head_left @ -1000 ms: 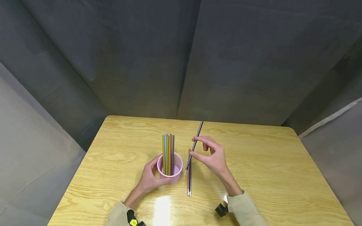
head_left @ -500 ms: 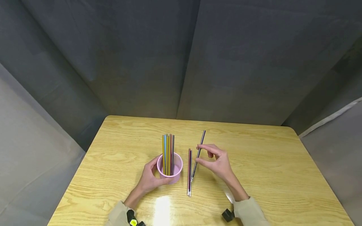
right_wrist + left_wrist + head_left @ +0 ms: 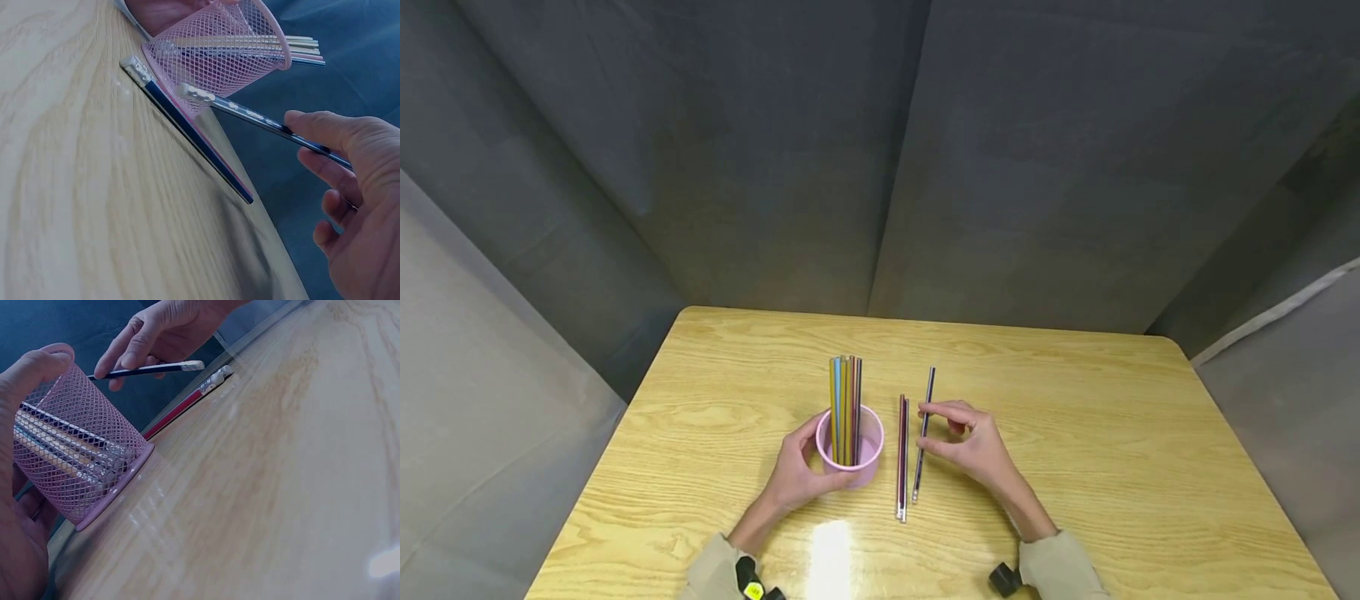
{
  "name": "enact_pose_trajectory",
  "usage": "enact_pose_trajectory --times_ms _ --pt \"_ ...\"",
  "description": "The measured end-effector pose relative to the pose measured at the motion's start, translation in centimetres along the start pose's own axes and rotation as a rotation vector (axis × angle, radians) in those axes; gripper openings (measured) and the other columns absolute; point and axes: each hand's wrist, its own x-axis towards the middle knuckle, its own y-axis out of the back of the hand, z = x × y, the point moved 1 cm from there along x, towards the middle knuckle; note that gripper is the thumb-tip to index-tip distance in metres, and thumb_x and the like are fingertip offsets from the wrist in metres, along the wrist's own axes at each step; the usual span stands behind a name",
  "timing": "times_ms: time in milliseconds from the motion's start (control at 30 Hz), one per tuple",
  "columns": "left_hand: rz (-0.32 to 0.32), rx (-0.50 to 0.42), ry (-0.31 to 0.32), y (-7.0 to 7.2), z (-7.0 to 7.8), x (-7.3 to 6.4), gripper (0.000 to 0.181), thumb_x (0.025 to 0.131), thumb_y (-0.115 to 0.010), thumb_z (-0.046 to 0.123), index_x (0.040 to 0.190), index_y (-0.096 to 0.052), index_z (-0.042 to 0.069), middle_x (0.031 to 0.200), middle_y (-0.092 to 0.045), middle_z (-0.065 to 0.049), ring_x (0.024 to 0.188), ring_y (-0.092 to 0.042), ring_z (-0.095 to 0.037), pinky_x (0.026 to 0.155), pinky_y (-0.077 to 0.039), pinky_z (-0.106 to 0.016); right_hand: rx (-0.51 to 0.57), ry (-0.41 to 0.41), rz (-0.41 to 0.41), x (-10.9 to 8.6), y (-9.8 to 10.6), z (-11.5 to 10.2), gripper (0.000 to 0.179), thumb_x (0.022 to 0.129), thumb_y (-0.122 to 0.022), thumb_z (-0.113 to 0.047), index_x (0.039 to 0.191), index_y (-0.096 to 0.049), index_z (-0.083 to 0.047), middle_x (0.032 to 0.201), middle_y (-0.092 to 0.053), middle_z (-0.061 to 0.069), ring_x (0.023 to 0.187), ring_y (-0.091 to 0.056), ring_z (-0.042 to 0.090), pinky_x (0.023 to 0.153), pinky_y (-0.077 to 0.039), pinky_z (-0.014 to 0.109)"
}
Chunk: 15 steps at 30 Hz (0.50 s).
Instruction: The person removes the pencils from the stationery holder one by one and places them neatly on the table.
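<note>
My left hand [image 3: 797, 475] grips the side of a pink mesh pencil cup [image 3: 871, 475], which stands upright on the table. Several pencils [image 3: 846, 400] lean together inside it, eraser ends down as the left wrist view shows. To the right, my right hand [image 3: 973, 442] pinches a dark blue pencil [image 3: 919, 471] between thumb and fingers. That pencil is raised off the table, its white eraser end [image 3: 194, 94] toward me. Between cup and held pencil, a red pencil [image 3: 901, 450] and a dark pencil [image 3: 906, 467] lie side by side on the wood.
The wooden table [image 3: 1112, 433] extends to both sides of the hands. A dark grey curtain [image 3: 775, 167] hangs behind its far edge. Paler grey cloth [image 3: 475, 400] hangs at the left. Light reflects off the tabletop near the left forearm.
My right hand has drawn the dark blue pencil toward me and slightly right, off the two lying pencils, and turned it more nearly parallel to them. The left hand and cup stayed still.
</note>
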Motion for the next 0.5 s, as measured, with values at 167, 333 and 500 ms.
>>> enact_pose_trajectory --times_ms 167,333,500 --pt "0.007 0.001 0.013 0.1 0.0 -0.1 0.086 0.067 -0.089 -0.009 0.146 -0.053 -0.006 0.137 -0.063 -0.027 0.125 -0.063 -0.021 0.112 -0.05 -0.029 -0.019 -0.023 -0.036 -0.1 -0.1 0.4 0.048 0.076 -0.094 -0.013 0.121 -0.079 -0.016 0.111 -0.076 0.009 0.078 -0.05 0.021 0.066 -0.043 0.021" --pt "0.006 0.003 -0.003 0.1 0.0 0.0 0.087 0.067 -0.09 -0.009 0.146 -0.053 -0.005 0.136 -0.064 -0.027 0.124 -0.064 -0.024 0.111 -0.05 -0.029 -0.047 -0.046 -0.082 -0.1 -0.3 1.0 0.047 0.076 -0.095 -0.021 0.12 -0.079 -0.018 0.098 -0.071 0.013 0.074 -0.046 0.015 0.061 -0.042 0.021" --pt "-0.001 -0.004 0.01 -0.1 0.1 0.1 0.087 0.068 -0.089 -0.01 0.146 -0.053 -0.005 0.138 -0.063 -0.026 0.125 -0.064 -0.024 0.112 -0.05 -0.03 -0.088 -0.052 -0.094 -0.2 -0.4 1.1 0.048 0.074 -0.096 -0.02 0.119 -0.08 -0.019 0.093 -0.071 0.01 0.071 -0.045 0.013 0.059 -0.04 0.021"
